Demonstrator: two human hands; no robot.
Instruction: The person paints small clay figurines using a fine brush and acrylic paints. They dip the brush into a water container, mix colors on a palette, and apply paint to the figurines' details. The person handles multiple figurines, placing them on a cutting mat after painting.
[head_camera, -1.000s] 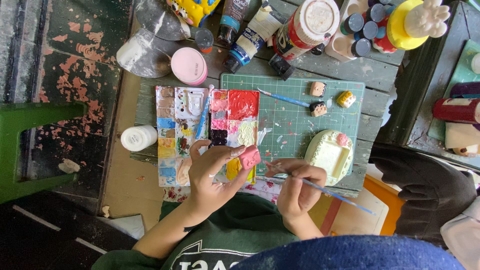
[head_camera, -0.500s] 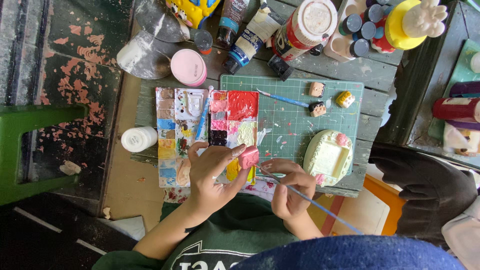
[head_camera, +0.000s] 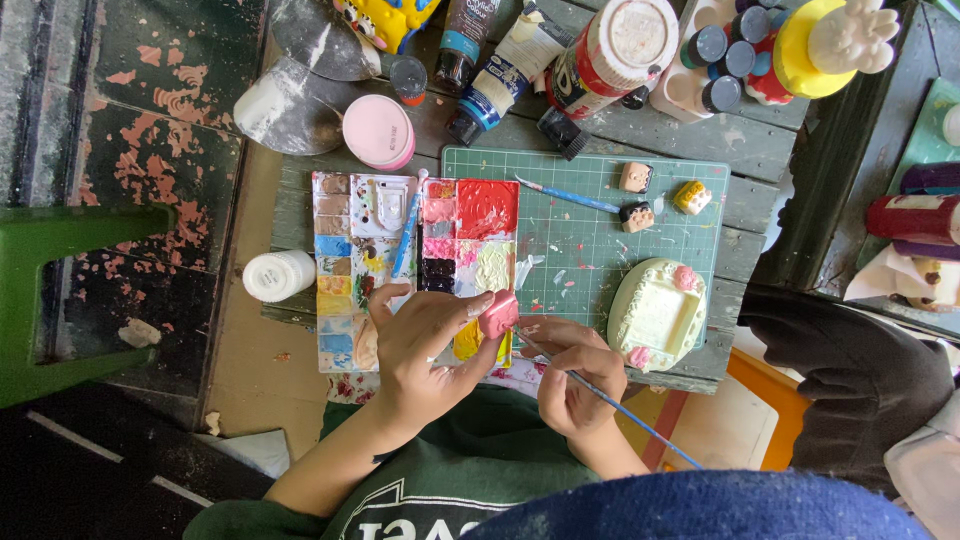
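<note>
**Pink clay piece stays pinched while the brush closes in**

Pink is the colour at the centre of things: the left hand (head_camera: 425, 345) holds a small pink figurine (head_camera: 498, 313) pinched between thumb and fingertips, just above the lower edge of the paint palette (head_camera: 345, 265). Compared with a second ago, the piece sits in almost the same spot over the yellow and cream wells, turned only slightly, so the hold has stayed steady. The right hand (head_camera: 570, 375) has shifted more. It was set a little further right and lower; now it has drawn in until its knuckles lie just beside the left hand's fingers, and the thin blue-handled brush (head_camera: 625, 412) it grips has swung so that its tip, hidden near the fingers, points at the pink piece while its handle trails down to the right. The right-hand fingers are curled narrowly around the brush shaft, pen-style.

I judge from this that the painting of the pink piece is in hand, with fine strokes being laid rather than paint being picked up.

Nothing else has moved. On the green cutting mat (head_camera: 590, 215) lie a second brush (head_camera: 568, 196), three small painted figures and the cream-coloured tray (head_camera: 655, 315) with pink roses. A white jar (head_camera: 278, 276) stands left of the palette.
</note>
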